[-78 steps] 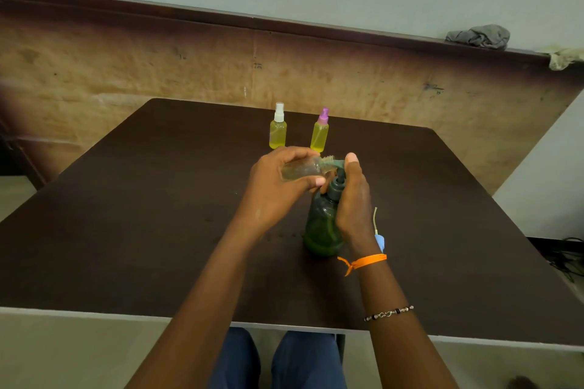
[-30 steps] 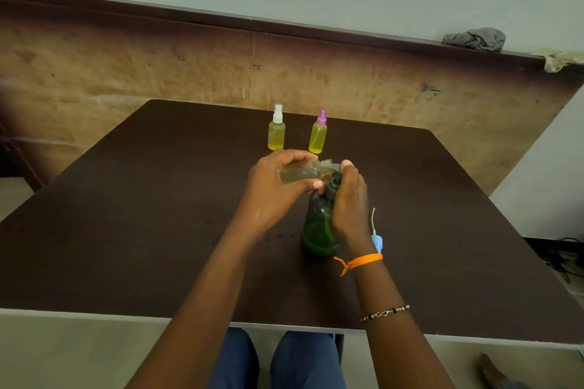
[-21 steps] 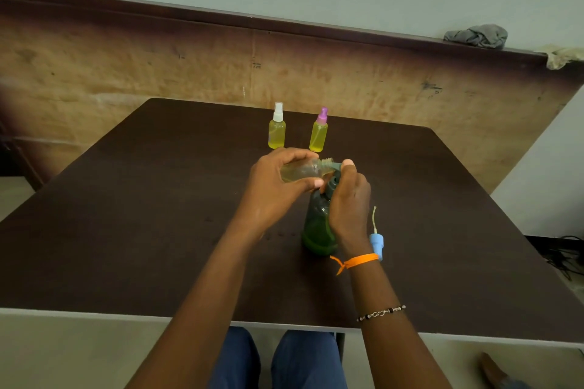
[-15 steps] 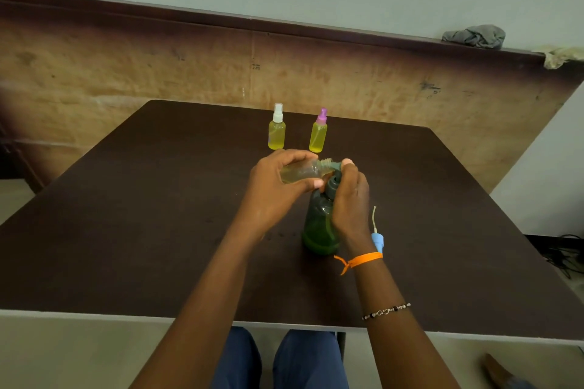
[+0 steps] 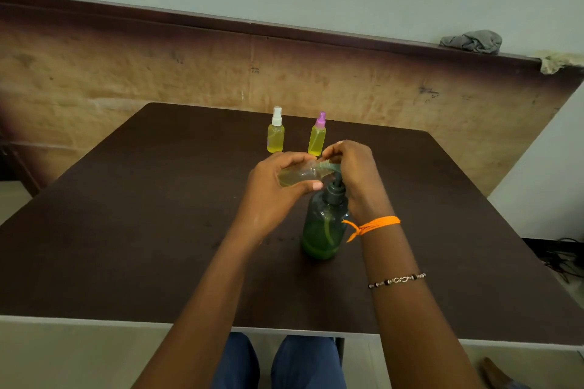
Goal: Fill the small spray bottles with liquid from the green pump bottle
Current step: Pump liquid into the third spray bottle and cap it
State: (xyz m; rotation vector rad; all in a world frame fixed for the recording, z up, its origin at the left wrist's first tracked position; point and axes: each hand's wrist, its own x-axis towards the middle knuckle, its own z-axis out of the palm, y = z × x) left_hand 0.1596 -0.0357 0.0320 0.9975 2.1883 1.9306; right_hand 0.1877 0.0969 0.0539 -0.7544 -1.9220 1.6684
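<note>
Left hand [image 5: 275, 196]: grips the clear spray bottle [image 5: 298, 176] sideways, neck at the pump spout
Right hand [image 5: 354, 174]: curled over the pump head
Green pump bottle [image 5: 324, 227]: bench [image 5: 126, 230] centre
Filled pair: 12 o'clock
Tip: keep neck sealed on spout, press slowly

Dark brown table [image 5: 126, 230], wooden wall panel [image 5: 158, 73], crumpled grey cloth [image 5: 471, 40] on its ledge.

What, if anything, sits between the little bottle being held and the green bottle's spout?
Nothing visible does. The left hand holds the small bottle on its side, mouth against the green pump bottle's spout, where the right hand rests.
</note>
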